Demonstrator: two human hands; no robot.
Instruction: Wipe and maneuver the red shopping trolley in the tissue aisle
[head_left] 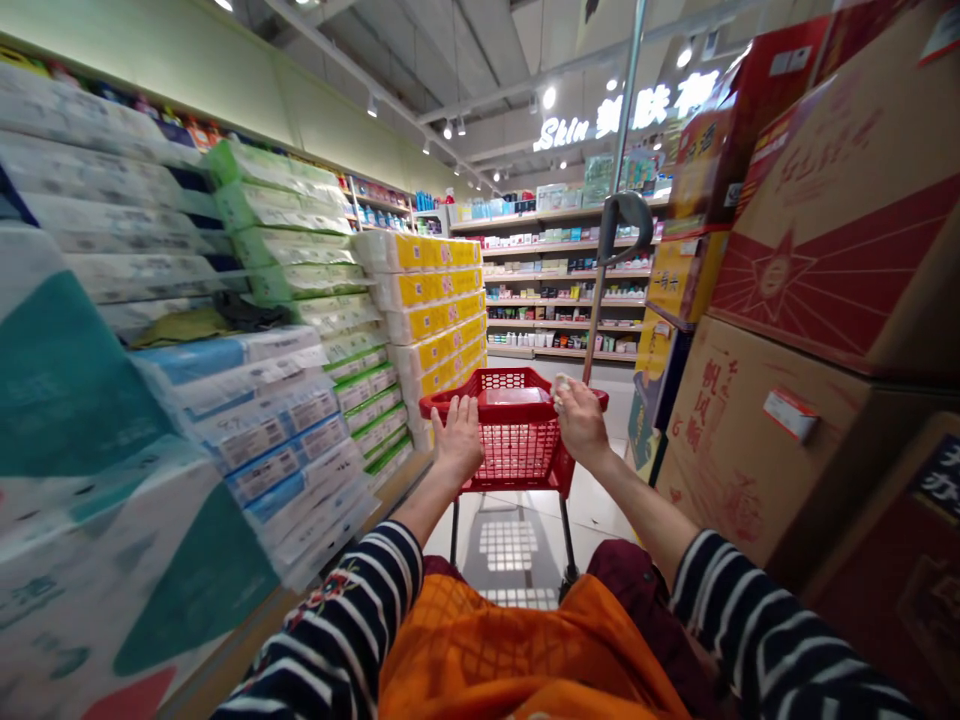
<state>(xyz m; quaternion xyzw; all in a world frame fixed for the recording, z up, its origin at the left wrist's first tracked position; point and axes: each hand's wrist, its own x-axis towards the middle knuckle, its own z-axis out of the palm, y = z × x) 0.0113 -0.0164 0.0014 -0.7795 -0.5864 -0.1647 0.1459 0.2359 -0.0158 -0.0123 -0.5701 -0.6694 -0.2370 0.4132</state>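
A red plastic shopping cart (517, 440) stands in the aisle straight ahead of me. My left hand (458, 440) rests on the near rim of its basket, fingers curled over the edge. My right hand (578, 418) grips the rim on the right side and also pinches a small pale crumpled thing (560, 384) I cannot make out. Both my arms wear dark sleeves with white stripes. An orange cloth (517, 650) lies across my lap at the bottom of the view.
Shelves of packed tissue and paper rolls (262, 400) crowd the left side. Stacked cardboard boxes (832, 300) with red print wall in the right. A metal pole with a grey handle (619, 215) rises beyond the cart. More shelves (555, 290) cross the aisle's far end.
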